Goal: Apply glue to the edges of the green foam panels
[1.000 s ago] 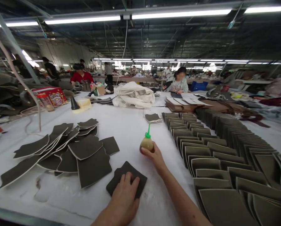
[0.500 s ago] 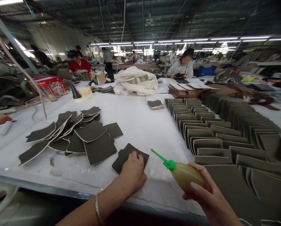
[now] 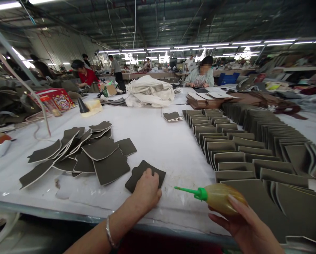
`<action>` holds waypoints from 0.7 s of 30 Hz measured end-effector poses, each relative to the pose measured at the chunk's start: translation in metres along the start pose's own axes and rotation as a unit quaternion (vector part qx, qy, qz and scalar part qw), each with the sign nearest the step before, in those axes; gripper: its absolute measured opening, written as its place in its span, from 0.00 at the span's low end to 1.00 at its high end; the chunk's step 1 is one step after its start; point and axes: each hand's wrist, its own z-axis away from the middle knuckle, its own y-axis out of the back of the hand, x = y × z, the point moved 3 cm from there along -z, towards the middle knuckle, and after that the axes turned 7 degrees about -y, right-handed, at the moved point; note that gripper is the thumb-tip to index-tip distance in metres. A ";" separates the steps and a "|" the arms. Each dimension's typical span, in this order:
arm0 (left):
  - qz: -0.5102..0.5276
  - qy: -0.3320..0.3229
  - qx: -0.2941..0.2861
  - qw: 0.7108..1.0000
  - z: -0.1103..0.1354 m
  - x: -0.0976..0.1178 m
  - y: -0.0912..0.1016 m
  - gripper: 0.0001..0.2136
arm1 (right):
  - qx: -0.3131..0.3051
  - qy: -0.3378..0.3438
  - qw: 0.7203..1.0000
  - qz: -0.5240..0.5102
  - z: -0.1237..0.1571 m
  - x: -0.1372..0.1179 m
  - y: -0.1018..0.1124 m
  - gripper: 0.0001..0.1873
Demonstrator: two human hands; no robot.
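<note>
My left hand [image 3: 146, 190] lies palm down, fingers curled, on a dark grey cut piece [image 3: 136, 173] near the front edge of the white table [image 3: 160, 141]. My right hand [image 3: 246, 225] grips a yellowish squeeze bottle [image 3: 221, 198] with a green nozzle that points left, level, above the table's front edge. The nozzle tip is apart from the piece under my left hand. A loose heap of dark grey pieces [image 3: 78, 155] lies to the left.
Rows of overlapped grey-green pieces [image 3: 248, 148] fill the table's right side. A small stack [image 3: 173, 116], a white cloth bundle [image 3: 151, 92], a red box [image 3: 57, 100] and a black cone [image 3: 81, 105] sit farther back. People work at the far tables.
My right hand lifted the bottle off the table, carried it toward me and tipped the nozzle to the left. My left hand stayed on the dark piece. The view tilted down.
</note>
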 end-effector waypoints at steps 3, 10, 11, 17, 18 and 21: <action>-0.002 0.008 0.001 1.000 -0.003 0.004 -0.002 0.14 | -0.006 -0.016 1.000 0.004 0.000 0.002 0.000 0.32; -0.037 0.007 -0.003 0.999 -0.006 0.019 0.000 0.14 | -0.019 0.021 0.999 0.022 0.009 -0.007 -0.011 0.33; -0.041 0.000 -0.002 0.999 -0.006 0.017 0.001 0.14 | -0.011 0.032 0.999 0.026 0.010 -0.009 -0.013 0.30; 0.007 -0.071 0.027 0.997 -0.007 -0.006 0.008 0.21 | 0.029 0.131 0.986 0.102 0.001 -0.013 -0.015 0.31; 0.019 -0.084 0.031 0.996 -0.007 -0.009 0.009 0.23 | 0.034 0.159 0.979 0.125 -0.002 -0.012 -0.014 0.34; 0.030 -0.103 0.031 0.994 -0.006 -0.012 0.010 0.23 | 0.031 0.226 0.947 0.228 -0.010 -0.011 -0.015 0.36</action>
